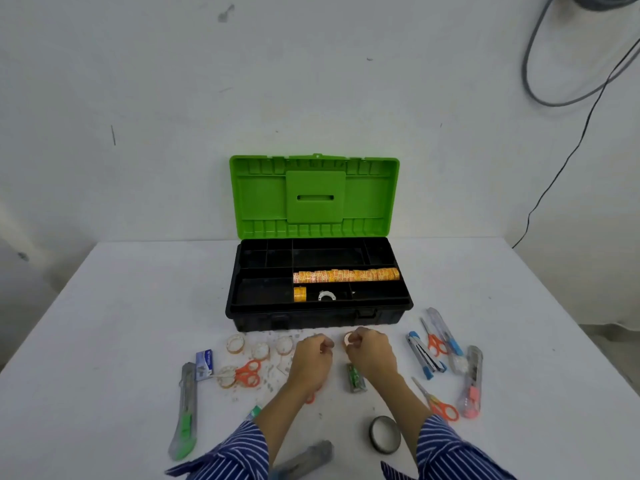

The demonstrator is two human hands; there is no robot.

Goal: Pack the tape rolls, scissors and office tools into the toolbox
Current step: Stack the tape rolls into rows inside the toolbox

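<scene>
The black toolbox (318, 320) stands open with its green lid (315, 195) upright. A row of orange tape rolls (346, 275) fills one tray slot; one more orange roll (300, 294) and a white roll (326, 296) lie in the front slot. My right hand (370, 351) pinches a small tape roll (347, 341) just in front of the box. Beside it, my left hand (313, 358) is curled; whether it holds anything is hidden. Loose clear tape rolls (259, 349) lie to the left, near orange scissors (247, 373).
On the white table (121, 323) lie a grey-green utility knife (185, 410), a blue staple box (204, 363), a green stapler (355, 377), a black tape roll (384, 434), blue cutters (424, 356), more scissors (434, 341) and a pink knife (471, 386). Cables hang on the right wall.
</scene>
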